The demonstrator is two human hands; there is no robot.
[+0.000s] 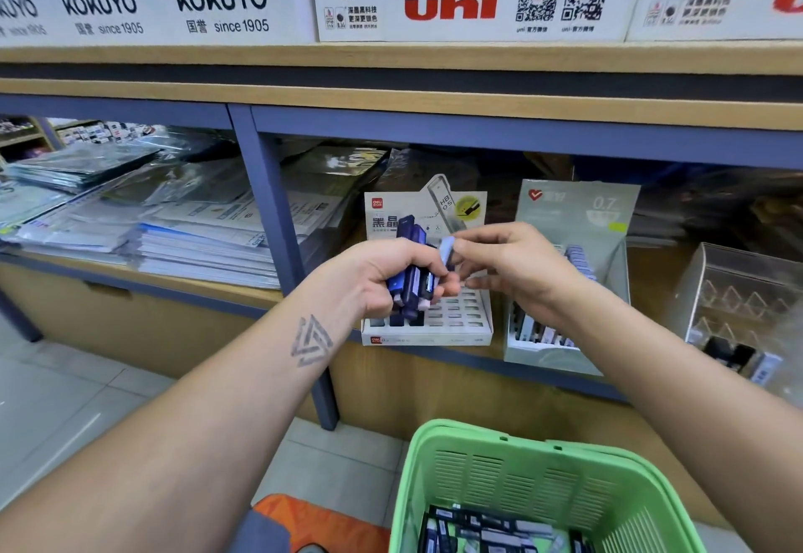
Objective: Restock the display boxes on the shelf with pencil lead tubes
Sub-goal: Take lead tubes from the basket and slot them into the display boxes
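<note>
1. A green plastic basket (512, 470) sits nearest the camera at the bottom, with more dark pencil lead tubes (486, 531) lying loose in its bottom.
2. Above it, the left hand (382, 274) has its grip closed round a bundle of blue lead tubes (413, 283), which stick out above and below the fist (caps pointing up and away).
3. The right hand (517, 270) pinches a single pale-capped lead tube (447, 248) between thumb and fingertips, right against the top of the bundle in the left hand.
4. Both hands hover just over the white display box (434, 329) on the lower shelf (543, 372); its grid of slots is mostly unfilled, with a few dark tubes in the front left corner, and its back card reads HB 0.5.
5. Just beside it to the right stands a pale green display box (547, 350) marked 0.7, holding rows of tubes.
6. Further right is a clear acrylic holder (738, 287).
7. In the left bay lie stacks of plastic-wrapped paper goods (174, 231).
8. Farthest up, the top shelf carries KOKUYO cartons (217, 5) and a uni carton (452, 5).
</note>
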